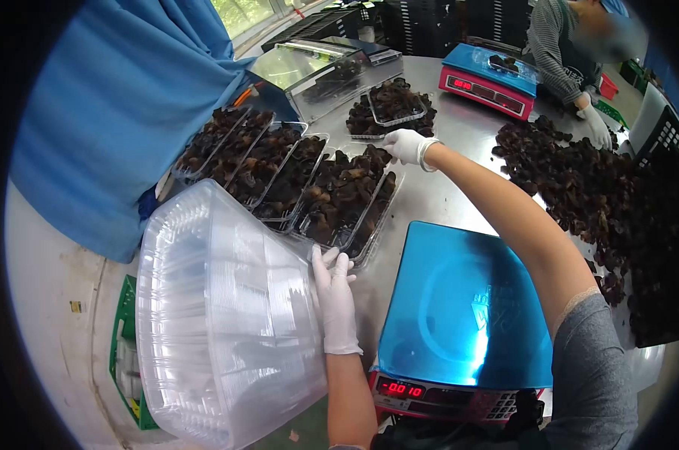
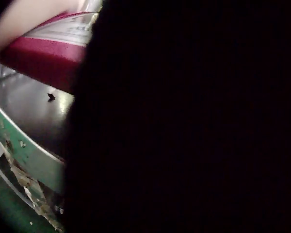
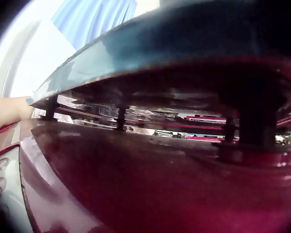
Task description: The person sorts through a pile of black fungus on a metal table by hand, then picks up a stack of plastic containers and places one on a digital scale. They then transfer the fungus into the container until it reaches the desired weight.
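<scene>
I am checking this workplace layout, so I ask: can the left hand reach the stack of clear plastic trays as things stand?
Probably yes: the left hand is right beside the stack of clear plastic trays, and the head view shows nothing blocking the way.

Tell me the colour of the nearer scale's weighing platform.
The weighing platform is shiny blue; the head view shows it best.

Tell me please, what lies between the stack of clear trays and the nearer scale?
The head view shows the gloved left hand, its forearm and a strip of metal table between the tray stack and scale.
</scene>
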A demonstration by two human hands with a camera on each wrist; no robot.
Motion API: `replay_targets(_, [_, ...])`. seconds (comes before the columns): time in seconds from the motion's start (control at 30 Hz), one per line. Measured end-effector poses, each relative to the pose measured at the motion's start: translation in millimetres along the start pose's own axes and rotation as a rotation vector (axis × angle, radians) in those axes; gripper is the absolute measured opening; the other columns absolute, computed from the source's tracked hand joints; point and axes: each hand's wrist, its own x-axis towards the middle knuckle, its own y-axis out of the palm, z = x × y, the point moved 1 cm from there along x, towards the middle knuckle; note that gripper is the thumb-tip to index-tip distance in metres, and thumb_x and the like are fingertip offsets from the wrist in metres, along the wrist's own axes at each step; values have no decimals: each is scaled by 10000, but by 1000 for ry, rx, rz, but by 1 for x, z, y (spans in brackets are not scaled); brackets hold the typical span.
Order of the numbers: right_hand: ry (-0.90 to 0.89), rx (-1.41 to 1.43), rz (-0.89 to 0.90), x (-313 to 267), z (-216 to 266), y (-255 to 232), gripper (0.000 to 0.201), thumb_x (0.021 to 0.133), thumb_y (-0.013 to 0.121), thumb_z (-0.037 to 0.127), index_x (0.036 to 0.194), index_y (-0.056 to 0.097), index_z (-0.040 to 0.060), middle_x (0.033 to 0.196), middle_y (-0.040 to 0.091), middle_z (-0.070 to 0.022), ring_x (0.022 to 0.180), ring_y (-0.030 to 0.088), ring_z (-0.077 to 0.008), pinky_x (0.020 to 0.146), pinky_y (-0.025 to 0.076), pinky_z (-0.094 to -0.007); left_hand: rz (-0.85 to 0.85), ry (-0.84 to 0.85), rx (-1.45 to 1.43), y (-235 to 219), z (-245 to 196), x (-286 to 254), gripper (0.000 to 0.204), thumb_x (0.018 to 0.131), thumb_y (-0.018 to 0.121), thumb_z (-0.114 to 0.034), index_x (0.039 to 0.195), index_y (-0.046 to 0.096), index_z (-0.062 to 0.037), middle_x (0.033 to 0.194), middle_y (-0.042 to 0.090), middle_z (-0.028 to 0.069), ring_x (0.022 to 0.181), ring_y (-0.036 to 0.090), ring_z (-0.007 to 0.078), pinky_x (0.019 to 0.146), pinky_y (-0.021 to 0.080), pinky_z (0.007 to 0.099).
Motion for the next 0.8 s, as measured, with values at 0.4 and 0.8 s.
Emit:
replay_targets(0.4, [-1282,113,-593,-147,209,-21,125,881,668,162,950,711,67,956,699,-98,933,641,-320,849,516,-404,-27,157,206,-6,-7,-41,755,983,610,-254,1550,194,24,1500,332,212,1266,476,302,1055,417,376])
replay_targets(0.8, [-1365,71,152,-223,281,-4,370,790,800,303,1044,740,41,1063,718,-122,1020,663,-264,917,514,-344,50,1206,638,-79,-123,-200,242,810,667,3,1051,693,0,924,713,122,798,673,305,695,539,355])
